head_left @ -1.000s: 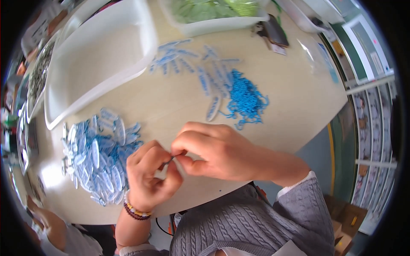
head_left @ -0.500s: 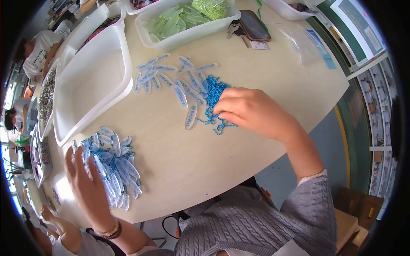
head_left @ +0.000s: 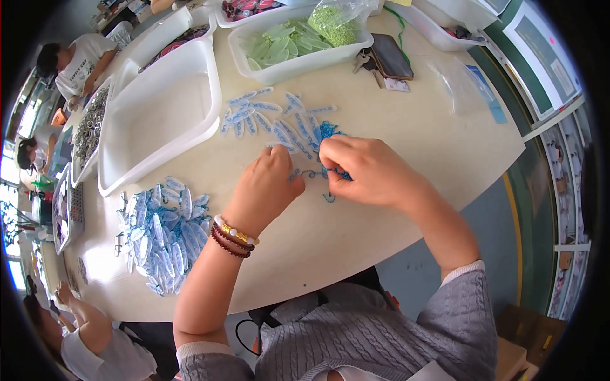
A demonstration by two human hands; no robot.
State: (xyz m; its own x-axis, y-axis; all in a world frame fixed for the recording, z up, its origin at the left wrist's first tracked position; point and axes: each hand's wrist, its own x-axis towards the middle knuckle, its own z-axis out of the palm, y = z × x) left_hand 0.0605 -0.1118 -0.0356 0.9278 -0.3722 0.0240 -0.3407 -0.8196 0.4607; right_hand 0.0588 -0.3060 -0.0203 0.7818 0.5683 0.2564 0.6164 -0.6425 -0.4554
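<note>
My left hand (head_left: 265, 187), a beaded bracelet and dark red strands on its wrist, is closed over the table at the near edge of some loose clear oval tags (head_left: 240, 115) with blue lettering. Its fingertips point down and hide whatever is between them. Close by on the right, my right hand (head_left: 365, 170) pinches at a small heap of blue ball chains (head_left: 328, 129); a few chain ends trail toward the left hand. Left of my left forearm lies a larger pile of clear tags with blue chains attached (head_left: 166, 238).
An empty white tray (head_left: 159, 120) stands at the left, beside a bin of metal rings (head_left: 91, 130). At the back, another white bin (head_left: 254, 71) holds green tags and bagged green chains. A phone (head_left: 391, 57) with keys lies near a plastic bag (head_left: 448, 82). Other people sit at left.
My left hand has moved right, from the finished-looking pile to the loose tags, and its fingers have closed. My right hand stays at the blue chains. The view has shifted slightly.
</note>
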